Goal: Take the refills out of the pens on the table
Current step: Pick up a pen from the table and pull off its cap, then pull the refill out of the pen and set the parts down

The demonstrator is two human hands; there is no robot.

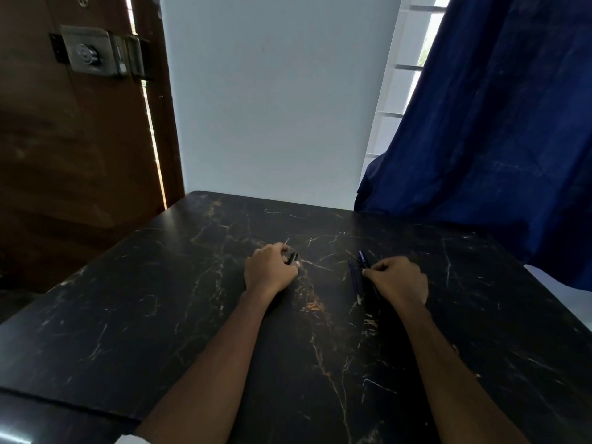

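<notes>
Right grip pinches a dark-blue pen on the bench, its length running straight ahead just left of the knuckles; left grip, well apart, clutches a short dark piece.

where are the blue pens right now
In the head view the blue pens lie on the dark marble table, right of centre, pinched by the right hand; the left hand grips a small dark piece further left.
</notes>
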